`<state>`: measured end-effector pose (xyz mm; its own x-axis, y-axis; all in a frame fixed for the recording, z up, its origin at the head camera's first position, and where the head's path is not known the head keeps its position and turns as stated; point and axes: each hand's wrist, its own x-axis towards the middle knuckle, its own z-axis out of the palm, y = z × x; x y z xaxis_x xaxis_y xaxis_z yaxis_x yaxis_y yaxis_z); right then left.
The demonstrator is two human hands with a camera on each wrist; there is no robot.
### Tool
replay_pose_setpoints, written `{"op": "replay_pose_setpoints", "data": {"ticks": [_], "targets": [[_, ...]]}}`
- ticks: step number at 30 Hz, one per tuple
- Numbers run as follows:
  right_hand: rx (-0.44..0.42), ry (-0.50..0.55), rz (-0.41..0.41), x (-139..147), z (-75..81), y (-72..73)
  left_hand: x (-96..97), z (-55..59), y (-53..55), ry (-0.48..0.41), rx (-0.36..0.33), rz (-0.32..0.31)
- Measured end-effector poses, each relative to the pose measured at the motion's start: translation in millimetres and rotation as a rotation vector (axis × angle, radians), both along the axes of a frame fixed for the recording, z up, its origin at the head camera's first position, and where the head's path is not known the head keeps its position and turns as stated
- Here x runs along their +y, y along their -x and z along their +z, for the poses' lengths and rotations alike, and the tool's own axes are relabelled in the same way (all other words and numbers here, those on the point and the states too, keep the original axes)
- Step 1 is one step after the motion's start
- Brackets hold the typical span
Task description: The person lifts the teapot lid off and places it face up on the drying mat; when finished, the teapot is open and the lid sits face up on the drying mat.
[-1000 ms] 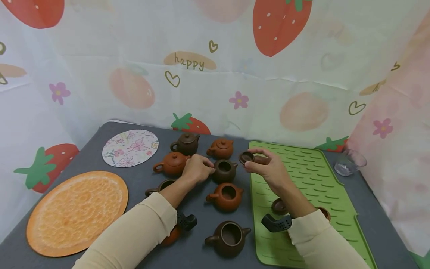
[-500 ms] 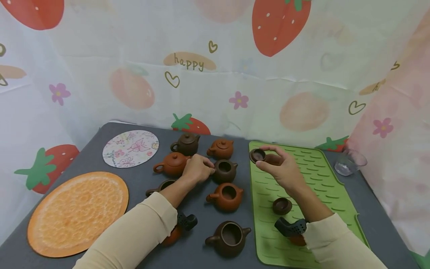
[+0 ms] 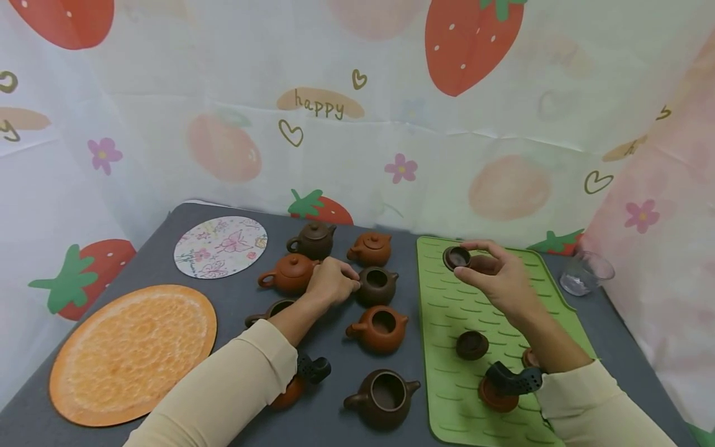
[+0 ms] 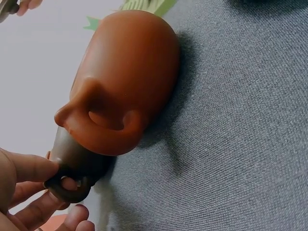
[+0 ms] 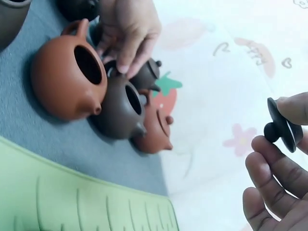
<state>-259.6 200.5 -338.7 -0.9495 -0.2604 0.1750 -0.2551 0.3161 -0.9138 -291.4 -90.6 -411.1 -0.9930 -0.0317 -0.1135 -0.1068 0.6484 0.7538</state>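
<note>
My left hand [image 3: 332, 284] pinches the loop handle [image 4: 72, 196] of a dark brown teapot [image 3: 385, 299], which stands lidless on the table. Over the far part of the green mat, my right hand [image 3: 499, 276] holds a small dark lid [image 3: 458, 257] between thumb and fingers. Its hollow underside faces the head camera, and the right wrist view shows its round knob [image 5: 272, 132]. An orange-brown teapot [image 3: 385, 341] without a lid is just nearer than the gripped one. Closer still stands another open dark teapot [image 3: 380, 415].
Lidded teapots, two reddish [image 3: 296, 273] and one dark [image 3: 311, 241], stand farther back. My left arm partly covers another dark teapot [image 3: 274, 308]. A dark lid [image 3: 472, 345] and a reddish lid [image 3: 499, 400] lie on the green mat [image 3: 447, 379]. A clear glass [image 3: 583, 274] stands far right.
My right hand has moved right with the lid, away from the dark teapot and over the green mat. The left hand stays at the teapot's handle.
</note>
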Motion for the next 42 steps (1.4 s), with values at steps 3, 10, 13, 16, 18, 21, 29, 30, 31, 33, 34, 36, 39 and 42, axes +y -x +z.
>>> {"op": "replay_pose_setpoints", "data": {"ticks": [3, 10, 13, 16, 18, 21, 29, 30, 31, 33, 34, 36, 39, 42], "targets": [[0.004, -0.015, -0.01, 7, 3.2, -0.8, 0.4, 0.4, -0.1, 0.001, -0.003, 0.003], [-0.016, -0.091, -0.056, 27, 7.8, -1.2, 0.2, -0.6, 0.5, -0.006, -0.01, 0.003], [-0.049, -0.136, -0.076, 35, 8.5, 0.6, -0.2, -0.8, 0.6, -0.01, -0.01, 0.007], [-0.074, -0.152, -0.087, 43, 7.9, 2.1, -0.5, -0.2, 0.2, -0.022, -0.017, 0.006], [-0.082, -0.154, -0.091, 48, 6.5, 2.6, -0.4, 0.6, -0.1, -0.03, -0.023, 0.006], [-0.081, -0.189, -0.096, 55, 2.6, 3.3, -0.5, 1.3, -0.4, -0.025, -0.025, 0.003], [-0.081, -0.329, -0.103, 78, -10.7, 5.0, 0.2, 1.8, -0.5, -0.023, -0.029, 0.004], [-0.083, -0.336, -0.104, 80, -11.9, 5.1, 0.3, 1.8, -0.4, -0.023, -0.03, 0.005], [-0.087, -0.34, -0.104, 83, -13.1, 5.0, 0.3, 1.8, -0.5, -0.024, -0.03, 0.005], [-0.096, -0.356, -0.109, 87, -15.1, 4.7, 0.1, 1.9, -0.7, -0.025, -0.034, 0.007], [-0.102, -0.362, -0.11, 88, -16.1, 4.6, 0.0, 2.0, -0.8, -0.025, -0.035, 0.007], [-0.117, -0.372, -0.112, 91, -18.1, 4.6, -0.2, 2.1, -1.0, -0.025, -0.038, 0.007], [-0.151, -0.373, -0.115, 96, -22.1, 4.9, 0.0, 2.2, -1.3, -0.02, -0.041, 0.008], [-0.191, -0.37, -0.116, 101, -27.5, 4.6, 0.4, 2.1, -1.1, -0.016, -0.039, 0.004]]}}
